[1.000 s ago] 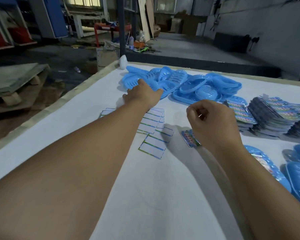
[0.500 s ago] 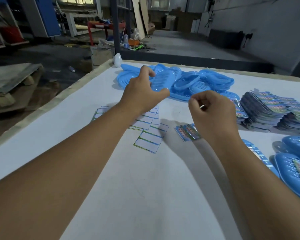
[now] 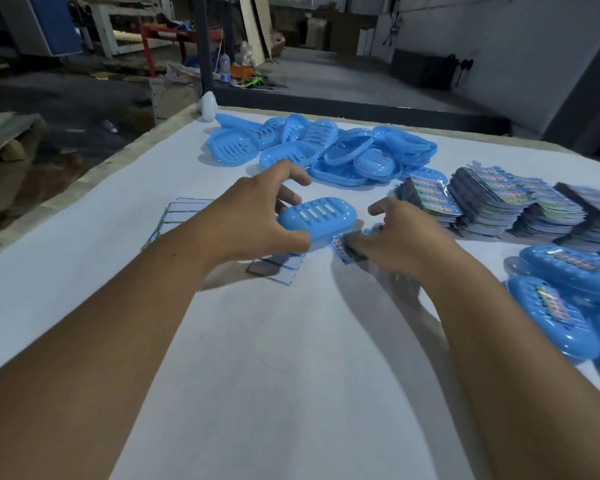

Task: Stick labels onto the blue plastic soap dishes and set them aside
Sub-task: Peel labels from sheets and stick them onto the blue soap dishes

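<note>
The left hand grips a slotted blue soap dish just above the white table, the right hand pinches a label beside it, unlabelled dishes heaped behind.

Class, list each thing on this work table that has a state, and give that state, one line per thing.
Left hand: grip on a soap dish.
Soap dish: held, unlabelled side up.
Right hand: fingers on a label.
Label: on the table, not yet stuck on.
Dish pile: unlabelled.
Dishes at right: labelled, set aside.
</note>
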Demonstrator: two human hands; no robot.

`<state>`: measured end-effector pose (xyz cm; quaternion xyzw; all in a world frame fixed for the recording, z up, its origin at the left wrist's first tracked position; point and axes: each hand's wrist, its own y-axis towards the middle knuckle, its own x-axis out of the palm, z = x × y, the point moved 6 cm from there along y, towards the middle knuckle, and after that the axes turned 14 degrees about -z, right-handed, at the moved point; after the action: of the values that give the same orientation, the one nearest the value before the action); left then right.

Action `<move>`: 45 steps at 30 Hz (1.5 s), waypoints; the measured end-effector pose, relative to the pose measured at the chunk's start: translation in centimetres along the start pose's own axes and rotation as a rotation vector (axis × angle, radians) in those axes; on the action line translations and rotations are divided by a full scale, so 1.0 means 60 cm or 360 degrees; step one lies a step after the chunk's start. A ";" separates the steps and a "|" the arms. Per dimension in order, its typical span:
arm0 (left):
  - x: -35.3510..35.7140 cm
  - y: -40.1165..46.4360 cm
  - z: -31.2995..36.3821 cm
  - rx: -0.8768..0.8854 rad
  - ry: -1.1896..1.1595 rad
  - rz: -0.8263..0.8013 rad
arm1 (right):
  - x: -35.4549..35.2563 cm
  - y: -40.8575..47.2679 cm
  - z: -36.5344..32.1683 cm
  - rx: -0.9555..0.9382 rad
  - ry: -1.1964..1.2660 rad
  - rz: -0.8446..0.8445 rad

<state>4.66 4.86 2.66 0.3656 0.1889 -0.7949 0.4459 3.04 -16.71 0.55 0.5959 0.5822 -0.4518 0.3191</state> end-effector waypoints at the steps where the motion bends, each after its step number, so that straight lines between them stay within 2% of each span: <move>1: 0.001 0.002 -0.003 -0.0008 0.0015 -0.0013 | 0.002 -0.001 -0.001 0.0001 -0.0038 -0.0021; 8: 0.005 0.010 -0.020 -0.0015 0.0094 -0.0048 | -0.008 -0.006 0.000 -0.0024 0.0077 0.0010; 20: 0.002 0.016 -0.031 -0.0081 0.0125 -0.0047 | -0.006 -0.011 -0.013 -0.0044 0.0041 -0.0052; 27: -0.001 0.015 -0.032 -0.0076 0.0099 -0.0086 | -0.010 -0.014 -0.004 0.0029 0.0283 -0.0106; 33: 0.010 0.013 -0.029 -0.0070 0.0082 -0.0219 | -0.018 -0.016 -0.004 0.0122 0.0072 -0.0101; 36: 0.014 0.010 -0.028 -0.0078 0.0029 -0.0274 | -0.029 -0.021 0.000 0.0101 0.0058 -0.0019; 39: 0.018 0.008 -0.020 -0.0052 0.0037 -0.0303 | -0.057 -0.031 0.001 0.0058 0.0108 0.0198; 42: 0.032 0.007 -0.013 -0.0009 -0.0103 -0.0370 | -0.073 -0.038 -0.007 -0.0013 0.0319 0.0361; 45: 0.043 0.005 -0.006 0.0016 -0.0217 -0.0395 | -0.067 -0.040 -0.019 -0.0096 0.0551 0.0372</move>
<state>4.19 3.45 0.48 0.2868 0.1979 -0.8679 0.3541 1.23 -17.04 5.01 0.7183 0.5685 -0.2850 0.2823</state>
